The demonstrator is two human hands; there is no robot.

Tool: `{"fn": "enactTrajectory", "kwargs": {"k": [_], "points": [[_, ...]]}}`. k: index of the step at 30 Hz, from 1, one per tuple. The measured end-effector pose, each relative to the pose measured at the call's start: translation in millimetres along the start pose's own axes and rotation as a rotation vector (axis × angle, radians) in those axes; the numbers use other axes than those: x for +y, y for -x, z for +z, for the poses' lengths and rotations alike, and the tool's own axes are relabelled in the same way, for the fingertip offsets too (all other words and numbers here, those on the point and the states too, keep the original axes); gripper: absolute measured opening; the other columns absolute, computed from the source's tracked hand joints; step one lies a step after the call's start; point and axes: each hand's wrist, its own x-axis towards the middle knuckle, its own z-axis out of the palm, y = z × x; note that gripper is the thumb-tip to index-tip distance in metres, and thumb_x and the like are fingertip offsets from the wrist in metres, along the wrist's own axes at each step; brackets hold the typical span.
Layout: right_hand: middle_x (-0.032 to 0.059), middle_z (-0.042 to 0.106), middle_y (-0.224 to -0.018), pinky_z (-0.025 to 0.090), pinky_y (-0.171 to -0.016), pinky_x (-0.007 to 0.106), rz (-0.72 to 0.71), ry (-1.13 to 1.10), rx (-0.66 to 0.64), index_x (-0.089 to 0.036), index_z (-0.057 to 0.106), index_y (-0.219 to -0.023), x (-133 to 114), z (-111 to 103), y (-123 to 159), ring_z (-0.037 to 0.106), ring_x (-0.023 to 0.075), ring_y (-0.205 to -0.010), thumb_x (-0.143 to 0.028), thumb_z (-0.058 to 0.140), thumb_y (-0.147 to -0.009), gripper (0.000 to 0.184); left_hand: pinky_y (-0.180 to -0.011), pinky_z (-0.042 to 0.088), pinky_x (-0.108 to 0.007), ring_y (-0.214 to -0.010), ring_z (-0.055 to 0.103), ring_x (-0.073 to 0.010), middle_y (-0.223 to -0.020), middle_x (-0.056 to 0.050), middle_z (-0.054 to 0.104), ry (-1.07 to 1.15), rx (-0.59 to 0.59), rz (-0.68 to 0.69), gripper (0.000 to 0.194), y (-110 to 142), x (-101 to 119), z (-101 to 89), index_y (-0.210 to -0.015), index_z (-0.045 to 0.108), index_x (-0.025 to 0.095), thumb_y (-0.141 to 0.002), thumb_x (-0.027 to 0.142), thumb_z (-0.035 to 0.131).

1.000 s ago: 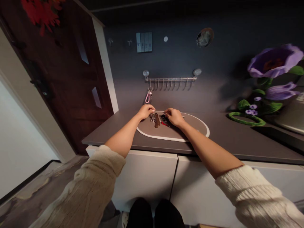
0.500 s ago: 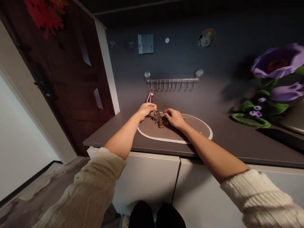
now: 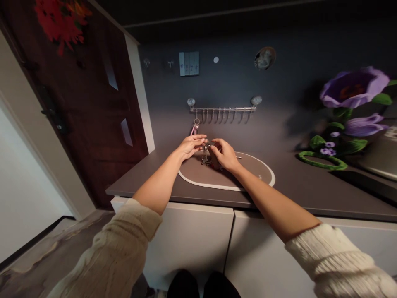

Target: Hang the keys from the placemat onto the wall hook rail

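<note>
Closest in, two dark-clad legs (image 3: pixel 182 284) stand against the white cabinet (image 3: pixel 192 240). Its doors are shut, so what it contains is hidden. Cream knitted sleeves (image 3: pixel 124 244) are pushed up both forearms, which reach over the counter (image 3: pixel 139 176).

On the counter lies an oval brown mat (image 3: pixel 198 176) with a white rim. Over its far left part is a bunch of keys (image 3: pixel 205 155), hanging from a metal ring (image 3: pixel 206 142) between the hands. The left hand (image 3: pixel 188 146) pinches at the ring with thumb and fingertips, its upper fingers fairly straight. The right hand (image 3: pixel 226 155) is half curled on the other side, thumb and forefinger close to the ring; whether it grips anything cannot be told. Something dark with a bit of red shows beneath it, mostly covered.

To the right, large purple flowers (image 3: pixel 353 89) rise above a green loop (image 3: pixel 322 160) on the counter. Beside them, a pale rounded body (image 3: pixel 380 151) is cut off by the frame edge; whether it is a pot, and what is inside, cannot be told.

On the dark wall, a clear hook rail (image 3: pixel 223 109) carries a key ring with a pink strap (image 3: pixel 194 129) at its left end, partly behind the left hand.
</note>
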Motion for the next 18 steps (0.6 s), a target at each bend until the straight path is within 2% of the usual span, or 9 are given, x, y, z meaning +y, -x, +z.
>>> {"fn": "enactTrajectory", "kwargs": {"k": [3, 9, 12, 18], "points": [[0.0067, 0.059, -0.091, 0.042, -0.075, 0.028, -0.061, -0.013, 0.051, -0.017, 0.053, -0.103, 0.5, 0.3, 0.0, 0.053, 0.0150, -0.078, -0.029, 0.047, -0.079, 0.028, -0.076, 0.044, -0.027, -0.072, 0.059, -0.0080, -0.084, -0.005, 0.065, 0.023, -0.020, 0.007, 0.026, -0.5, -0.1, 0.5, -0.097, 0.059, 0.012, -0.072, 0.011, 0.061], [0.0069, 0.057, -0.089, 0.041, -0.077, 0.027, -0.153, 0.017, 0.098, -0.017, 0.055, -0.090, -0.8, 0.1, 0.1, 0.052, 0.0151, -0.079, -0.026, 0.046, -0.079, 0.016, -0.075, 0.044, -0.026, -0.075, 0.060, -0.0088, -0.086, -0.006, 0.066, 0.078, -0.031, -0.005, 0.027, -0.7, -2.6, 3.6, -0.099, 0.058, 0.012, -0.072, 0.007, 0.060], [0.0075, 0.058, -0.090, 0.041, -0.078, 0.028, -0.105, 0.002, 0.093, -0.017, 0.055, -0.090, -0.2, 1.4, 0.0, 0.053, 0.0159, -0.081, -0.028, 0.045, -0.081, 0.017, -0.073, 0.044, -0.025, -0.074, 0.060, -0.0090, -0.087, -0.007, 0.066, 0.074, -0.030, -0.015, 0.028, 0.8, -2.7, 5.9, -0.099, 0.058, 0.012, -0.072, 0.007, 0.060], [0.0074, 0.062, -0.091, 0.042, -0.077, 0.028, 0.023, -0.080, 0.095, -0.017, 0.051, -0.103, 2.8, 3.8, 0.3, 0.057, 0.0160, -0.082, -0.033, 0.040, -0.083, 0.028, -0.076, 0.043, -0.026, -0.077, 0.060, -0.0091, -0.088, -0.005, 0.066, 0.038, -0.061, -0.009, 0.032, 1.4, -3.7, 5.0, -0.102, 0.058, 0.014, -0.070, 0.013, 0.064]]}}
